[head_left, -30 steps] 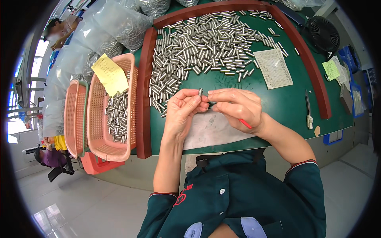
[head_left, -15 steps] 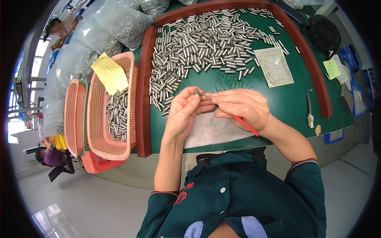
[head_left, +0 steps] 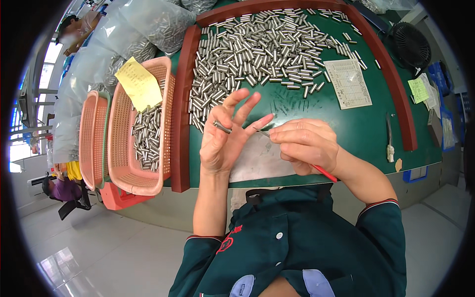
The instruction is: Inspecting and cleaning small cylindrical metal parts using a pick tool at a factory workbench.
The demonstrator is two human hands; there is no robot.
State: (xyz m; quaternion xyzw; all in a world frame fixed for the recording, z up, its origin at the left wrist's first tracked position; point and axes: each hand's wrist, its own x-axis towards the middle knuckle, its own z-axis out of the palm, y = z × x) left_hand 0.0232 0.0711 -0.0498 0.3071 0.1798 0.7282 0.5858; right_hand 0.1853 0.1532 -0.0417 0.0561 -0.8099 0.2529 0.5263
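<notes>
My left hand (head_left: 223,133) pinches a small metal cylinder (head_left: 222,127) between thumb and forefinger, its other fingers spread apart. Closed round a slim red-handled tool (head_left: 324,172), my right hand (head_left: 307,143) is just to the right of it. The tool's thin metal tip points at my left hand's fingers, apart from the cylinder. Under both hands lies a whitish cloth or sheet (head_left: 262,161) on the green tabletop (head_left: 292,110). Beyond them spreads a large heap of similar steel cylinders (head_left: 262,49).
Dark red rails (head_left: 184,128) border the table. Left are pink baskets (head_left: 115,148), one holding cylinders and a yellow note (head_left: 139,84), and filled clear bags (head_left: 166,29). Right are a printed sheet (head_left: 348,83), tweezers-like tool (head_left: 389,136) and black fan (head_left: 409,44). Two people are farther left.
The tool's tip has come away from the cylinder, and my right hand has shifted slightly right and down. My left hand has turned and spread its other fingers, still pinching the cylinder.
</notes>
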